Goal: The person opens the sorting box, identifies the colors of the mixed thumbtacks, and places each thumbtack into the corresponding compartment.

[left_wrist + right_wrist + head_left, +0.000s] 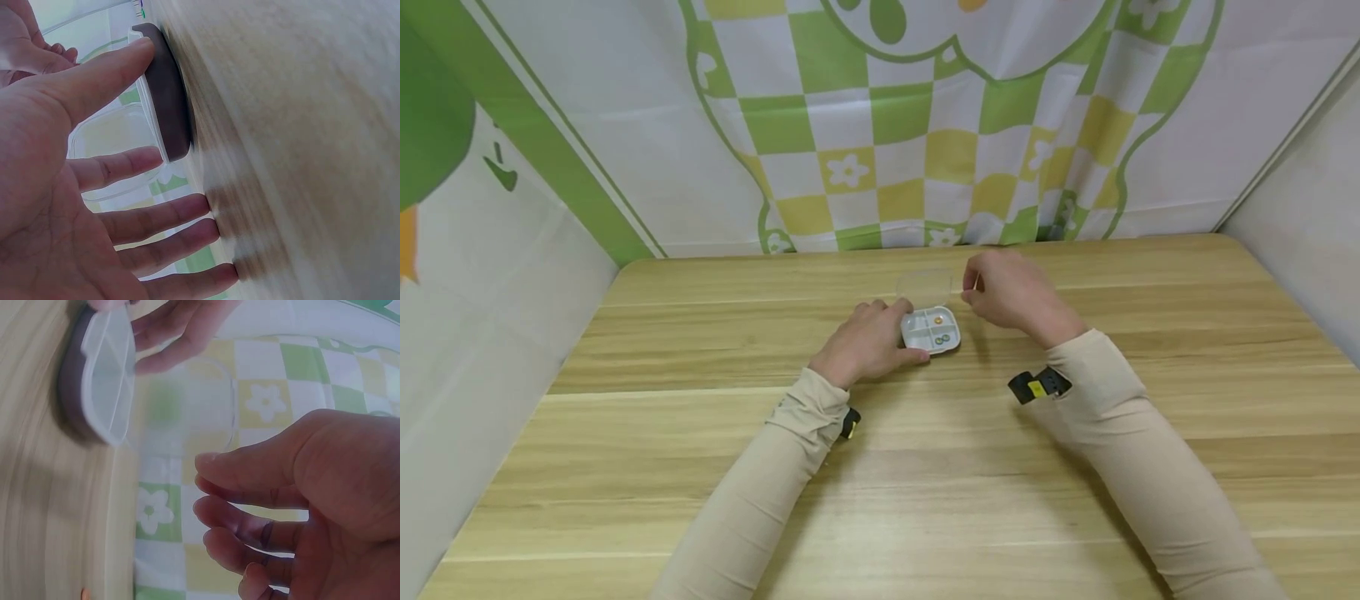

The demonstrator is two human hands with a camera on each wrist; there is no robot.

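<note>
A small white pill box (931, 330) with four-way dividers rests on the table, its clear lid (925, 286) standing up at the back. One orange piece (938, 320) and two green pieces (942, 339) lie in its right compartments. My left hand (871, 340) grips the box by its left side, thumb at the front and index finger behind; the other fingers (162, 219) reach out straight. The box's underside (167, 94) is dark brown. Right of the lid hovers my right hand (1011, 293), fingers curled, thumb against the index fingertip; I cannot tell whether something tiny is between them.
A wood-grain table (910, 483) extends to a checked green, yellow and white cloth (898, 133) at its back edge. Pale walls (1307, 183) border the sides. A small orange thing (84, 594) shows low in the right wrist view.
</note>
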